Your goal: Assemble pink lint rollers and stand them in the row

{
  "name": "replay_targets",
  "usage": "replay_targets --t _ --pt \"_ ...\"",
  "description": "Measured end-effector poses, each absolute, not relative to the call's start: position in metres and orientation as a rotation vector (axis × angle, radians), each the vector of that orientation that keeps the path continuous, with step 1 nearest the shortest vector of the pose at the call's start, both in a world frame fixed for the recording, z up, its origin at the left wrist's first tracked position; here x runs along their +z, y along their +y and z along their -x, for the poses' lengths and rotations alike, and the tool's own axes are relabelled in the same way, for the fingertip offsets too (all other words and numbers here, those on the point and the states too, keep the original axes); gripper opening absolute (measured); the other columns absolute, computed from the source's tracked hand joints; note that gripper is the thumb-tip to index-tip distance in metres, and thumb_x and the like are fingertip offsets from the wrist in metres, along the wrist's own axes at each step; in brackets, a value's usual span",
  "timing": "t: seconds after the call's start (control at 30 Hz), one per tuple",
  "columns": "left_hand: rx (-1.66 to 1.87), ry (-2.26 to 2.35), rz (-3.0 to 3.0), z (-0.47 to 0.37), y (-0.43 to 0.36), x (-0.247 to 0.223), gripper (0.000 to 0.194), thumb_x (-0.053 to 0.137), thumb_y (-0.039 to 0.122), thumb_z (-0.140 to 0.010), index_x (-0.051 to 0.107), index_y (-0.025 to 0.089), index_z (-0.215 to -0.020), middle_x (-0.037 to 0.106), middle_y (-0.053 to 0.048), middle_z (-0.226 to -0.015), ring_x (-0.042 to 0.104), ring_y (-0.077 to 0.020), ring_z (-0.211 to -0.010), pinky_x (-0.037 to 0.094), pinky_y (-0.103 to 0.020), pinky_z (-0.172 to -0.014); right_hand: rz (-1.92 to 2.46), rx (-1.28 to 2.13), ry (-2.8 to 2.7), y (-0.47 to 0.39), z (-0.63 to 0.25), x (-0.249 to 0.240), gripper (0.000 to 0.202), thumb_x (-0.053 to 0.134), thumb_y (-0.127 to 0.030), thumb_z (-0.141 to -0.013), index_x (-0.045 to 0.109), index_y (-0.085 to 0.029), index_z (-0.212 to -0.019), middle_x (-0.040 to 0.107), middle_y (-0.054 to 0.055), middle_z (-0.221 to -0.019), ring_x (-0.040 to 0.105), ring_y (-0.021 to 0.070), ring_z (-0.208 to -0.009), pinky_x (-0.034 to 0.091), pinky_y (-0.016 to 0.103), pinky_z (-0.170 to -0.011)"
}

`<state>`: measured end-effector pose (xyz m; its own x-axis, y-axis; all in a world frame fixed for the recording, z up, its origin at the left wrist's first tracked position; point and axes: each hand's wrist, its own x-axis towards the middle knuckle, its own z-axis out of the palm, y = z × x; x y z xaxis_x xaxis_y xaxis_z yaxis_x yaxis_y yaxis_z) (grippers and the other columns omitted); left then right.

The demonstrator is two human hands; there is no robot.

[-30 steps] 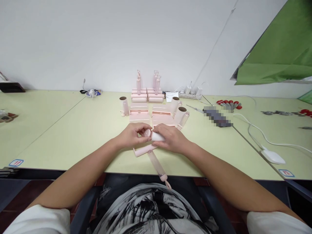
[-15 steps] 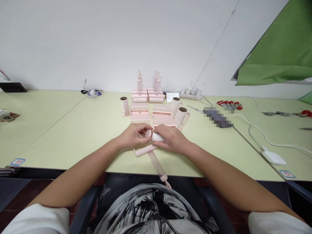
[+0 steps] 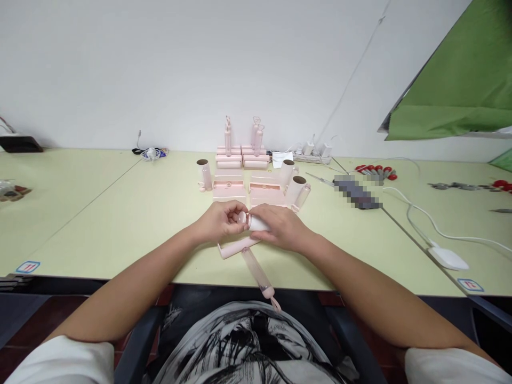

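Observation:
My right hand [image 3: 279,226] is wrapped over a white paper roll [image 3: 259,224], which lies on its side. Pinched in my left hand [image 3: 223,220] is a small round pink cap [image 3: 241,217], held close to the roll's left end. Whether cap and roll touch, I cannot tell. Just below the hands lies a long pink holder piece [image 3: 235,248], partly hidden by my right hand. A clear tube with a pink end and loop [image 3: 258,272] rests against it and sticks out past the table's front edge.
Beyond my hands lie open pink cases [image 3: 229,185], with upright rolls [image 3: 296,186] beside them. Finished-looking pink holders [image 3: 256,161] and standing tubes [image 3: 228,140] are at the wall. Rightward are a blurred-out dark object [image 3: 356,192], red-handled tools [image 3: 376,172] and a white charger [image 3: 448,257].
My left fingers have turned the pink cap slightly, so its face is seen more edge-on. My right hand stays on the roll. The other things have not moved.

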<state>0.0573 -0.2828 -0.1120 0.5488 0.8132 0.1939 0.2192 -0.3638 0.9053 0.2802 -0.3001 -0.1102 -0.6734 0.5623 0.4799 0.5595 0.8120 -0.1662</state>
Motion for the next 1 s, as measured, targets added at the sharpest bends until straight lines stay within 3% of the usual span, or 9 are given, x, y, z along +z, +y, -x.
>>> replay_targets --t 0.27,0.43,0.8,1.0 --pt "0.782 1.060 -1.840 0.001 -0.255 -0.080 0.036 0.077 0.037 -0.066 0.063 0.014 -0.091 0.064 -0.002 -0.073 0.060 -0.0115 -0.063 0.050 -0.024 -0.061 0.917 0.047 -2.380 -0.295 -0.289 -0.108 0.043 0.067 -0.037 -0.086 0.056 -0.020 -0.124 0.068 0.013 -0.119 0.066 0.0283 -0.106 0.055 0.043 -0.087" --pt "0.414 1.461 -1.999 0.039 -0.247 -0.066 0.021 0.066 0.035 -0.070 0.066 0.018 -0.081 0.068 -0.002 -0.074 0.062 -0.0143 -0.063 0.048 -0.023 -0.058 0.927 0.092 -2.372 -0.296 -0.289 -0.109 0.041 0.068 -0.036 -0.085 0.057 -0.020 -0.121 0.068 0.012 -0.118 0.067 0.0277 -0.104 0.056 0.042 -0.085" --pt "0.077 1.356 -2.569 -0.034 -0.264 -0.078 0.014 0.055 0.028 -0.073 0.065 0.018 -0.079 0.066 -0.005 -0.072 0.053 -0.0176 -0.059 0.033 -0.029 -0.053 0.955 0.104 -2.337 -0.291 -0.293 -0.111 0.043 0.069 -0.042 -0.085 0.057 -0.022 -0.121 0.068 0.011 -0.118 0.067 0.0278 -0.105 0.056 0.041 -0.085" --pt "0.075 1.270 -2.647 -0.055 -0.262 -0.086 0.014 0.058 0.025 -0.072 0.066 0.018 -0.081 0.067 -0.007 -0.076 0.058 -0.0204 -0.066 0.035 -0.029 -0.057 0.971 0.115 -2.318 -0.289 -0.294 -0.111 0.044 0.070 -0.042 -0.084 0.059 -0.022 -0.121 0.068 0.012 -0.116 0.067 0.0277 -0.103 0.056 0.041 -0.084"
